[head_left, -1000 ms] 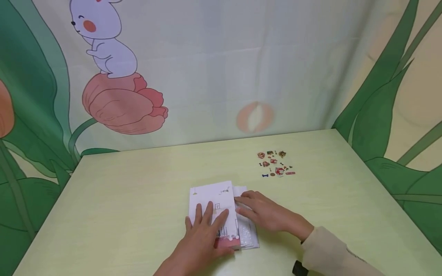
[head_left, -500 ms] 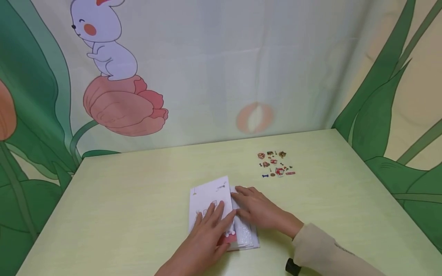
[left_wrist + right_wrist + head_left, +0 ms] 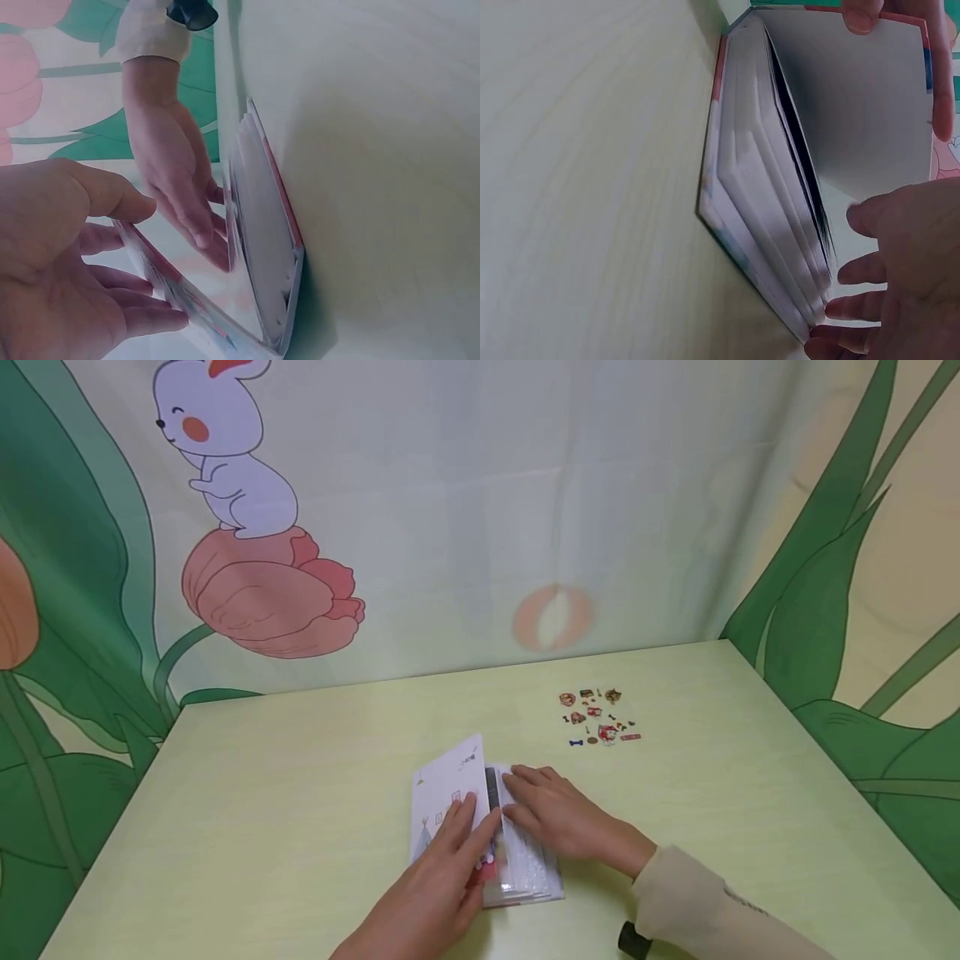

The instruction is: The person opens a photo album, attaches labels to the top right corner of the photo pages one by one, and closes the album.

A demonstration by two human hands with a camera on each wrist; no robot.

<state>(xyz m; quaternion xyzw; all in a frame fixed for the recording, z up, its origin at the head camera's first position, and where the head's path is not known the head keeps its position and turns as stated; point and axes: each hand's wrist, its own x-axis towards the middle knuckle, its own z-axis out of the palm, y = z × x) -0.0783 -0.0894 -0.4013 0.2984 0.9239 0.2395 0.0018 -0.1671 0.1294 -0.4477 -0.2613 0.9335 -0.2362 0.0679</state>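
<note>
A small white album (image 3: 438,777) with a printed cover lies on the table, its front cover swung partly up. My left hand (image 3: 438,881) grips that cover (image 3: 870,97) by its free edge; in the right wrist view the thumb is on the inner face and the fingers are outside. Clear plastic pages (image 3: 525,864) show beneath. My right hand (image 3: 573,818) rests at the pages' right side with loosely extended fingers (image 3: 859,268). The left wrist view shows the half-raised cover and the page block (image 3: 262,217) edge-on.
A clear sheet of small colourful stickers (image 3: 607,732) lies behind the album to the right. The pale table (image 3: 262,818) ends at a curtain (image 3: 450,527) printed with a rabbit and flowers.
The front cover has lifted and tilted leftward from lying nearly flat, with my left hand now gripping its edge. My right hand has shifted slightly left, and more of the pages shows.
</note>
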